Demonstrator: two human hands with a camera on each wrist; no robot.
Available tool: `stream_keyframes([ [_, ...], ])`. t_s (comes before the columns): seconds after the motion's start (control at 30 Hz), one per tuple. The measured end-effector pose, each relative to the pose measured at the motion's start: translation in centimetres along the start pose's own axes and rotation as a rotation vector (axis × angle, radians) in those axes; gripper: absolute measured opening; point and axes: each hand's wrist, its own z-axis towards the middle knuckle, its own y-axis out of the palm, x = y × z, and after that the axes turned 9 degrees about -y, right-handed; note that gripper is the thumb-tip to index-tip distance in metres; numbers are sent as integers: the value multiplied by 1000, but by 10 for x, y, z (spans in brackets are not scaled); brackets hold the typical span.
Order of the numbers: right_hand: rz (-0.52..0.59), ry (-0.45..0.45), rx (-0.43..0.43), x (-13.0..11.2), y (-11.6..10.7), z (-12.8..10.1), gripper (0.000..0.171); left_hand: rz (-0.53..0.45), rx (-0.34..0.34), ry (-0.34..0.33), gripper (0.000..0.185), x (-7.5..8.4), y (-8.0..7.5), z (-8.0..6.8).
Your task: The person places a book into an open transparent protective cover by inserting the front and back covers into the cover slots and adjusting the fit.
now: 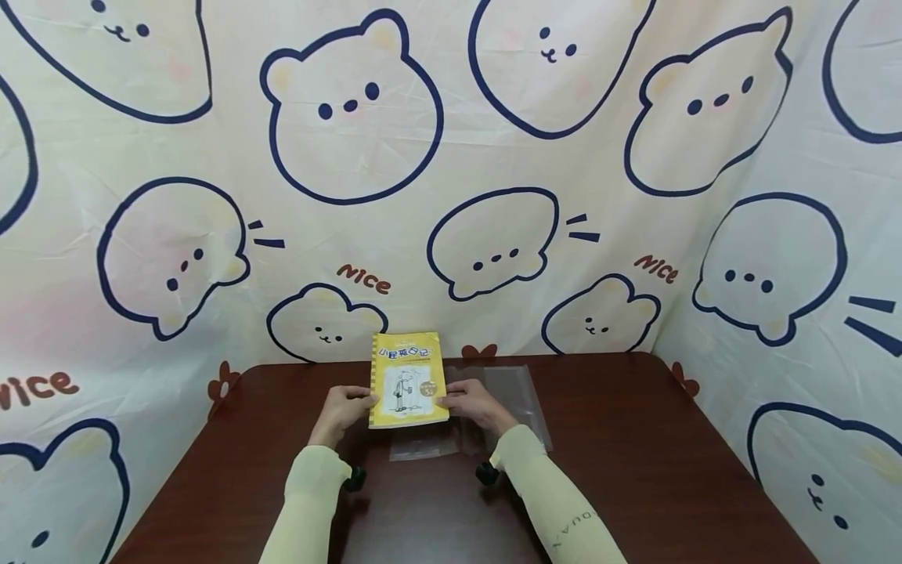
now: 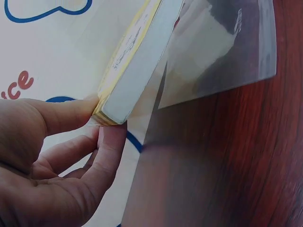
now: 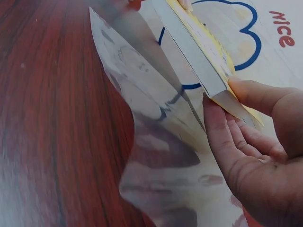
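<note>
A yellow book (image 1: pixel 409 380) with a cartoon figure on its cover is held up above the far part of the table, its cover turned toward me. My left hand (image 1: pixel 343 411) pinches its left edge, thumb on the cover side and fingers behind, as the left wrist view shows at the book's corner (image 2: pixel 113 111). On the opposite edge my right hand (image 1: pixel 479 403) pinches it the same way, seen near the page block (image 3: pixel 194 52) in the right wrist view. Clear plastic covers (image 1: pixel 517 392) lie on the table behind and beneath the book.
The dark reddish-brown table (image 1: pixel 655 454) reaches back to a cloth backdrop (image 1: pixel 493 164) printed with cartoon bears, which also hangs along both sides. Dark wrist-worn devices (image 1: pixel 487 473) sit at both cuffs.
</note>
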Motion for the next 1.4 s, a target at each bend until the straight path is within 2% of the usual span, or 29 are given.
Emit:
stream_keyframes([
  [0.4,-53,39,15,-1,-20,-10,51,-25,-44,-25,33,6,16,-1],
  [0.7,-44,53,9,4,-36,-15,49,-6,-79,13,30,8,28,-3],
  [0.9,-93,80,-7,1,-46,-19,51,11,-78,-2,28,9,35,-4],
  [1.1,-97,100,11,-3,-56,-23,55,2,-95,33,27,13,43,-4],
  [1.4,-87,112,-1,1,-71,-31,52,8,-126,65,25,13,55,-8],
])
